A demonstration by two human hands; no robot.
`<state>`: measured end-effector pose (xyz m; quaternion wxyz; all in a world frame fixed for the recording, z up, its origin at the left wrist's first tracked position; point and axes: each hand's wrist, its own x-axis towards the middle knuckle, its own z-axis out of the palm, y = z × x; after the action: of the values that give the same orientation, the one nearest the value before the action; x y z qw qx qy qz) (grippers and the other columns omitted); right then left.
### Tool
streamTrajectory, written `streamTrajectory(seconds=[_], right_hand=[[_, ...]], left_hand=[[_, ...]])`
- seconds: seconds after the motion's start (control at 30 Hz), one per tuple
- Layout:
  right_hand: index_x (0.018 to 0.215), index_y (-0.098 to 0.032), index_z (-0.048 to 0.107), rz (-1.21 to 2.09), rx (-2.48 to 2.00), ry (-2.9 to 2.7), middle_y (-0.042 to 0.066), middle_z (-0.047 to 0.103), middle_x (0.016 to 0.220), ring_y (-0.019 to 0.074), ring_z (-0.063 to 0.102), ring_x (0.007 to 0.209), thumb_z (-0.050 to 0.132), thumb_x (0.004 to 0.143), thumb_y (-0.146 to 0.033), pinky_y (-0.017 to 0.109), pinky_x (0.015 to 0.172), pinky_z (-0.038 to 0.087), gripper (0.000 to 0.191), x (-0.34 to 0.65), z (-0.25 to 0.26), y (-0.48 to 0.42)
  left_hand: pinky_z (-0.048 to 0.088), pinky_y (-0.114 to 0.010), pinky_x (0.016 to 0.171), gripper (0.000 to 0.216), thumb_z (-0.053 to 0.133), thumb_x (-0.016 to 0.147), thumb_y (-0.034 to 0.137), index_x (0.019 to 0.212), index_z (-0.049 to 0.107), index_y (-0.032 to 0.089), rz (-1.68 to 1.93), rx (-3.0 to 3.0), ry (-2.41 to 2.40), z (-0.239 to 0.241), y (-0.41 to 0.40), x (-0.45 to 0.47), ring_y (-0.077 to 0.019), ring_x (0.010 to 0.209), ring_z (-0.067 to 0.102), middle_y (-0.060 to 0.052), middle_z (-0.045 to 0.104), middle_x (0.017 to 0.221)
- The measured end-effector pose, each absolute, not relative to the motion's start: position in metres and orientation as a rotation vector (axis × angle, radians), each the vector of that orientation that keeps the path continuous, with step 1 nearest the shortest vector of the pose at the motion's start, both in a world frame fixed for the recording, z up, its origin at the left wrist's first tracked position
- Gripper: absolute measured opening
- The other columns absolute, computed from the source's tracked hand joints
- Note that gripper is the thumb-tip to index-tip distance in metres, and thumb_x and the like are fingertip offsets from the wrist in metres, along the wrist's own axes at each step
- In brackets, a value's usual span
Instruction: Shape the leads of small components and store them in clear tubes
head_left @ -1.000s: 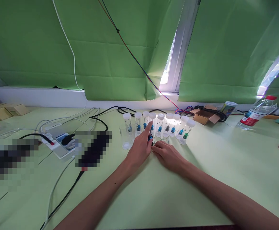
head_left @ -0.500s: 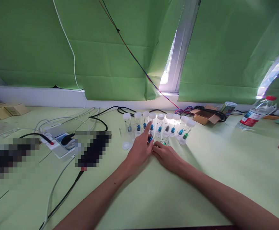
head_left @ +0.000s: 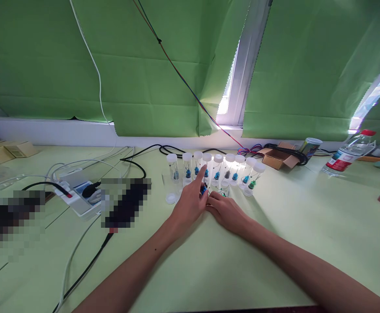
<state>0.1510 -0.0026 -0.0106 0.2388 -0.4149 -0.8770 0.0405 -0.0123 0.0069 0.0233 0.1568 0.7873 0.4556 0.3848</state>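
Note:
My left hand (head_left: 189,201) is closed by the front of a row of clear capped tubes, its index finger raised. A small dark blue part (head_left: 203,189) shows at its fingers. My right hand (head_left: 226,210) meets it from the right with curled fingers; what they pinch, if anything, is hidden. Just beyond the right fingers lies a clear container (head_left: 225,190) with thin wires and a bit of green. Behind the hands stand several tubes with white caps (head_left: 218,158), most holding a blue piece with thin wires. The rightmost tube (head_left: 255,178) has a green piece.
An open clear tube (head_left: 169,187) stands left of the row, beside a loose white cap (head_left: 171,198). Further left are a white power strip (head_left: 82,200) and cables. A cardboard box (head_left: 279,157), a can (head_left: 311,148) and a water bottle (head_left: 348,154) stand at the back right.
The view has shifted very slightly. Both hands keep nearly the same place and pose, with at most tiny finger movement.

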Motion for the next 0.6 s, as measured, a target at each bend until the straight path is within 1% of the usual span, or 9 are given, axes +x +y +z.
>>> streamTrajectory(seconds=[0.23,0.3,0.43,0.6], right_hand=[[0.102,-0.019,0.057,0.174,-1.146,-2.431,0.006,0.059,0.098,0.0173,0.062,0.076,0.047,0.098,-0.027,0.030,0.068,0.047,0.013,0.1541,-0.0049,-0.0053],[0.103,-0.020,0.056,0.185,-1.142,-2.426,0.006,0.059,0.098,0.0177,0.062,0.078,0.047,0.098,-0.026,0.030,0.069,0.047,0.012,0.1543,-0.0046,-0.0051],[0.103,-0.021,0.056,0.181,-1.164,-2.411,0.006,0.058,0.097,0.0171,0.062,0.076,0.047,0.099,-0.023,0.028,0.067,0.045,0.010,0.1529,-0.0077,-0.0028],[0.100,-0.019,0.055,0.160,-1.195,-2.441,0.006,0.059,0.096,0.0174,0.061,0.075,0.043,0.100,-0.020,0.029,0.064,0.044,0.012,0.1515,-0.0102,-0.0010]], left_hand=[[0.049,-0.025,0.064,0.070,0.050,0.088,0.020,0.151,0.021,0.031,1.132,2.231,1.284,0.0236,0.0080,-0.0121,-0.0116,0.064,0.058,0.000,0.062,0.086],[0.049,-0.026,0.064,0.069,0.050,0.088,0.021,0.150,0.022,0.031,1.129,2.229,1.283,0.0229,0.0084,-0.0119,-0.0117,0.064,0.058,0.000,0.062,0.086],[0.049,-0.027,0.066,0.069,0.049,0.089,0.021,0.151,0.020,0.032,1.106,2.215,1.288,0.0219,0.0081,-0.0119,-0.0115,0.064,0.057,0.000,0.062,0.089],[0.048,-0.028,0.069,0.070,0.049,0.089,0.021,0.151,0.020,0.034,1.075,2.218,1.318,0.0221,0.0075,-0.0116,-0.0128,0.067,0.058,0.000,0.061,0.089]])
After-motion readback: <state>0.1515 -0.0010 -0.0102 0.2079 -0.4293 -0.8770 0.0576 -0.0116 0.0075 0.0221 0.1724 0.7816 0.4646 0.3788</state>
